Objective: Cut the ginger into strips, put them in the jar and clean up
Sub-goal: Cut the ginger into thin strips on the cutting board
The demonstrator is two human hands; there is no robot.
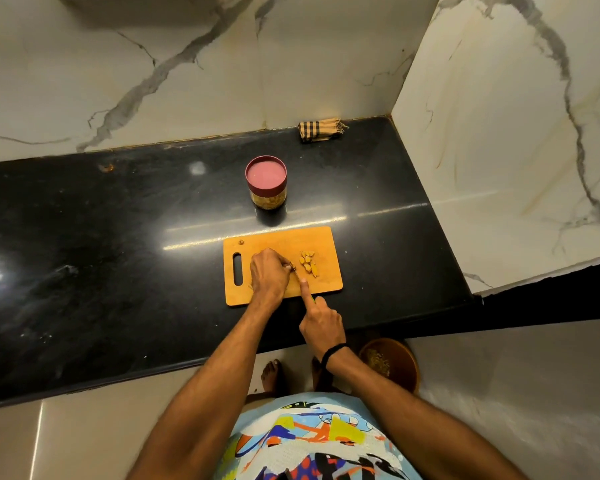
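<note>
On the board (321, 239), the left hand (269, 273) pins a ginger piece, fingers closed on it. The right hand (321, 322) grips the knife, forefinger extended. Cut strips (309, 264) lie beside; the jar (266, 183) stands behind, lidded.

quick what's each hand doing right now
Left hand: closed, fingertips pinning a ginger piece on the cutting board.
Right hand: closed on the knife, index finger along the blade.
</note>
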